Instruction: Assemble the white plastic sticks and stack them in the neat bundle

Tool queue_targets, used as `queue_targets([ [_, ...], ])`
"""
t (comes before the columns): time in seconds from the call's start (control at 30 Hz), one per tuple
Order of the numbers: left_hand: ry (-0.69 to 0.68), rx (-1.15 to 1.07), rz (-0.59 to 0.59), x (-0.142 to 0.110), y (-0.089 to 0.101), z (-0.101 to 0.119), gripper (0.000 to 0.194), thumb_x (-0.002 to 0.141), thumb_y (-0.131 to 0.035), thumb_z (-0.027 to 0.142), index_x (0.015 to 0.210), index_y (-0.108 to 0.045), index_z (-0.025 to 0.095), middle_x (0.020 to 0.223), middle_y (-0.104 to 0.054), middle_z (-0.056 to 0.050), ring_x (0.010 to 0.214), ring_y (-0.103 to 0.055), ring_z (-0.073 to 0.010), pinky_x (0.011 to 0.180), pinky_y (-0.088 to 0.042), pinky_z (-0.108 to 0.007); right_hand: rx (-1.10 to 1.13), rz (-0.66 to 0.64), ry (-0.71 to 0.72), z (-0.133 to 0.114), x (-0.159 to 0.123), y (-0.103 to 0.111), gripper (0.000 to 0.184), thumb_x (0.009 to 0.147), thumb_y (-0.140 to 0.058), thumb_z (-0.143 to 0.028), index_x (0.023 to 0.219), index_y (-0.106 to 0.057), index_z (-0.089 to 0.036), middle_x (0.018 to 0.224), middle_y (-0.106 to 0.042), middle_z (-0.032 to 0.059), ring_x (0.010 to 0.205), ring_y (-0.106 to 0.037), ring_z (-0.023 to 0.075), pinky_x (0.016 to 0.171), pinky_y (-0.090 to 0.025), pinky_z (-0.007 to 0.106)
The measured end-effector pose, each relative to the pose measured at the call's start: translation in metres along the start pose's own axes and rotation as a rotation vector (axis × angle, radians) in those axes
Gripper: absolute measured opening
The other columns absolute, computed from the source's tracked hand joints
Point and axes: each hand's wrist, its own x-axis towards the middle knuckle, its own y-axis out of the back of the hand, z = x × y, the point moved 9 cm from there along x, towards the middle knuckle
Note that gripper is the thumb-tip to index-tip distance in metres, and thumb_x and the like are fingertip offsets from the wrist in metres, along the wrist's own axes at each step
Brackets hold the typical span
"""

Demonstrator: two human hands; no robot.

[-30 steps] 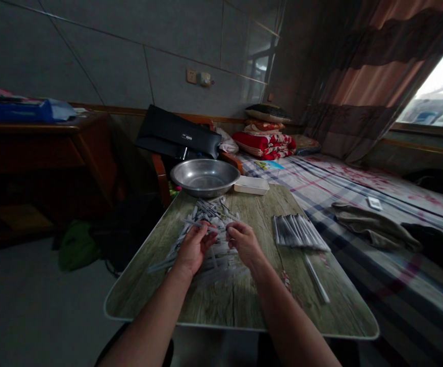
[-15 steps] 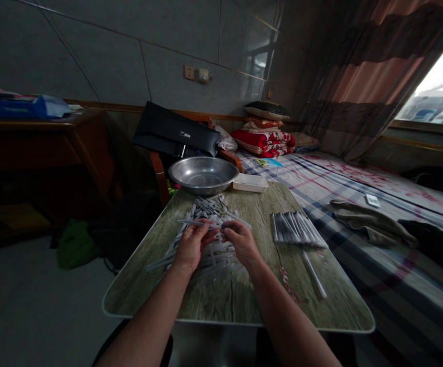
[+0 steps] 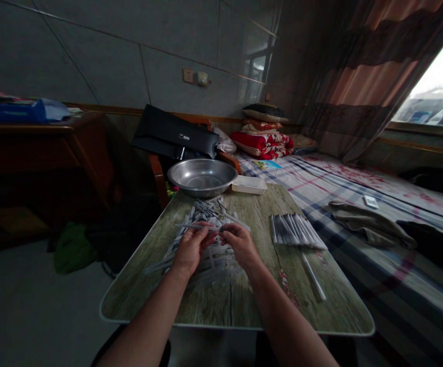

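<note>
Mid-frame, the left hand (image 3: 188, 251) pinched a slim tube (image 3: 188, 226), the right hand (image 3: 241, 245) its end, seemingly a fitting step needing alignment.

Table (image 3: 225, 308) — tubes (image 3: 295, 232) (many), white tray (image 3: 249, 185)

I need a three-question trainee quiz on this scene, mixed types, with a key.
1. True or false: the round silver metal basin is nearer the camera than the loose pile of pale plastic tubes.
2. Which is immediately right of the basin? A: crumpled green bundle; B: shallow white rectangular tray; C: folded red bedding.
3. Which hand is nearer the neat row of pale, dark-tipped plastic tubes?

Key: 1, false; 2, B; 3, the right hand.
</note>
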Motion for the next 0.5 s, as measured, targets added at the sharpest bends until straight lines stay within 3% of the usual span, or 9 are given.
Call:
queue_targets([
  [0.27, -0.003, 0.064, -0.011, -0.0004, -0.0006, 0.0017, 0.038, 0.061, -0.084, 0.033, 0.088, -0.063, 0.016, 0.086, -0.075, -0.005, 0.081, -0.072, -0.0210, 0.067, -0.057, -0.027, 0.026, 0.008, 0.007, 0.0022, 0.0001, 0.0034, 0.023, 0.067, -0.076, -0.030, 0.085, -0.069, -0.017, 0.069, -0.069, 0.0005, 0.055, -0.059, 0.0117, 0.053, -0.048, 0.024],
  [0.5, -0.018, 0.075, -0.046, 0.0007, -0.0018, 0.0026, 0.040, 0.059, -0.085, 0.035, 0.087, -0.065, 0.016, 0.086, -0.076, -0.006, 0.081, -0.072, -0.0198, 0.069, -0.057, -0.026, -0.203, 0.036, 0.047, -0.0032, -0.0007, 0.0056, 0.018, 0.072, -0.069, -0.031, 0.081, -0.068, -0.016, 0.061, -0.064, -0.0002, 0.052, -0.056, 0.0114, 0.049, -0.046, 0.023],
])
